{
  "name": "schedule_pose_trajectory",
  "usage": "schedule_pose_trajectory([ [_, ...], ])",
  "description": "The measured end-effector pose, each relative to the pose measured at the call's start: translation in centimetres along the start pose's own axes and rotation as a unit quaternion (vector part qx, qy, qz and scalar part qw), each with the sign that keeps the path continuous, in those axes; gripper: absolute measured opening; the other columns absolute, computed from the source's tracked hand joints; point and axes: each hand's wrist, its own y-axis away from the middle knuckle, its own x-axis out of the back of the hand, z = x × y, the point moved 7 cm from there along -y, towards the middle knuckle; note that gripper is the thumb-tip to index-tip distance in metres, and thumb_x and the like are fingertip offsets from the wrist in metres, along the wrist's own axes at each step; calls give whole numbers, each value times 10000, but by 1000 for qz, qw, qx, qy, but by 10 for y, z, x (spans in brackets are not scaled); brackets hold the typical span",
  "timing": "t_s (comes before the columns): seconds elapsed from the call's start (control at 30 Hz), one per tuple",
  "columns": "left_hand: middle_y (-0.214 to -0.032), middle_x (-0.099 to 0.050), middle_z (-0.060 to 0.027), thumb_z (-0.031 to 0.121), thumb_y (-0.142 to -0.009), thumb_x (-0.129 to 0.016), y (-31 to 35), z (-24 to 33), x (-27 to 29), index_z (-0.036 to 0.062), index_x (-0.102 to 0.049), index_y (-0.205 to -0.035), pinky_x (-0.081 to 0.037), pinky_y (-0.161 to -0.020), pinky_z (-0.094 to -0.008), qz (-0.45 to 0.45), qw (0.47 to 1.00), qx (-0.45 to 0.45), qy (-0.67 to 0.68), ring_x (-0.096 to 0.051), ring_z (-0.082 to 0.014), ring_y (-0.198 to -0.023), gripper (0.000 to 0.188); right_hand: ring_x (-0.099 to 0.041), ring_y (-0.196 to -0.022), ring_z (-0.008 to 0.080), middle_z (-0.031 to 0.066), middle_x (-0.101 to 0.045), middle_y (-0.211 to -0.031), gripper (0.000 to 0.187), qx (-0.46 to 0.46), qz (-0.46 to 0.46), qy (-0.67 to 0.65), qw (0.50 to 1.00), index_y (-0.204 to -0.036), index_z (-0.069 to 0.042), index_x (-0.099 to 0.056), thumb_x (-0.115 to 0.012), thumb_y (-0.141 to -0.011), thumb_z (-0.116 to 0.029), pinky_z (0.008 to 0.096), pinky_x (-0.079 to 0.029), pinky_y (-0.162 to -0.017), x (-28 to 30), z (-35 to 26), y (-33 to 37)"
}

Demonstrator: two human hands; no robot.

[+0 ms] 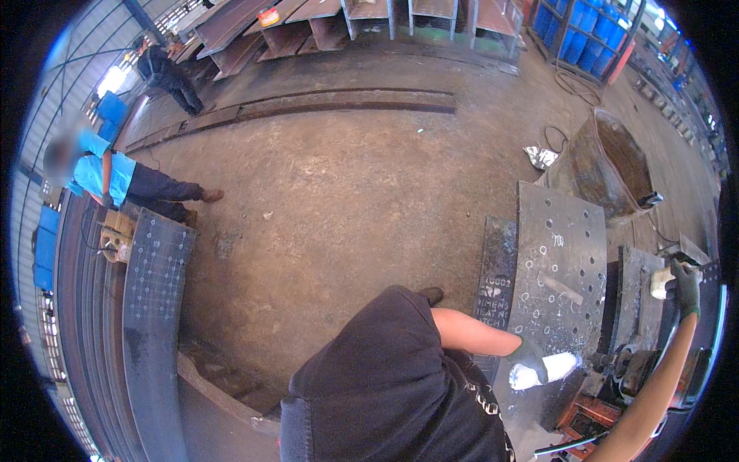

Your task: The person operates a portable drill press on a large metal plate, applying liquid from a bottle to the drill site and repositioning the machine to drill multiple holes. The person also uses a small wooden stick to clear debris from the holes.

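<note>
My left hand (pixel 529 360), in a dark glove, is closed around a white bottle-like cylinder (pixel 565 365). The cylinder lies over the near part of a dark steel plate (pixel 566 231) with drilled holes and chalk circles. Farther right, my right hand (pixel 683 291), also gloved, is closed around a cream-white cylindrical thing (pixel 660 283), whose kind I cannot make out. Between my forearms stands a drill-like machine (pixel 627 366) with a metal spindle and an orange-red part (pixel 583 418) below. Wet-looking white specks lie on the plate beside the machine.
A long marked steel plate (pixel 154 262) on the left carries a yellowish machine (pixel 117 235). One person in blue (pixel 108 173) stands by it, another in dark clothes (pixel 165 73) farther back. A rusty bin (pixel 616 165), steel beams (pixel 308 23) and caged blue cylinders (pixel 581 31) stand beyond.
</note>
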Motion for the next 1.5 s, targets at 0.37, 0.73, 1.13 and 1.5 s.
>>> schedule_pose_trajectory([
  [0.37,-1092,-768,-144,382,-828,-835,-3,-11,-3,7,-721,-1208,-609,-835,-416,-25,999,-1,29,-756,-266,-931,546,-516,-428,145,17,-530,-594,301,24,-4,18,1000,-903,-161,-564,-668,-1003,-425,309,-383,-383,-8,-14,8],
  [0.73,-1083,-769,-129,450,-809,-818,-8,-20,-2,17,-749,-1150,-586,-835,-419,0,1000,29,10,-739,-273,-921,556,-479,-414,119,0,-510,-599,305,109,65,101,987,-894,-168,-570,-671,-1008,-432,304,-351,-383,-17,-20,11],
  [1.13,-1050,-769,-129,375,-839,-809,-23,-26,-6,33,-723,-1167,-610,-811,-434,-34,998,48,36,-755,-271,-892,481,-482,-397,131,2,-493,-575,348,354,118,303,877,-842,-114,-620,-665,-1013,-414,323,-315,-383,5,-12,-5],
  [1.5,-1047,-778,-137,425,-804,-836,-15,-16,-3,15,-758,-1121,-599,-837,-421,17,999,22,-30,-754,-286,-913,524,-705,-919,275,185,-760,-977,475,287,25,440,851,-1240,32,-711,-597,-1062,-393,425,-526,-794,-14,-52,7],
])
